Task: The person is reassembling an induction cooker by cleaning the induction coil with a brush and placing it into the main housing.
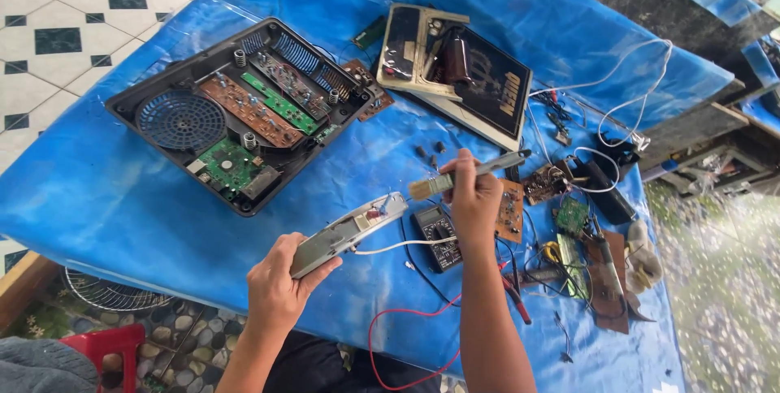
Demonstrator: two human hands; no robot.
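Head view: left hand point(276, 287) is clamping a grey panel point(349, 232) while right hand point(474, 194), closed on a brush point(455, 180), is dusting it; further strokes need steadiness.

Both bare forearms are reaching up from the lower edge of the view, the left hand point(276, 287) curling its fingers shut in a grip with the thumb on top, the right hand point(474, 194) closing into a raised fist farther forward.
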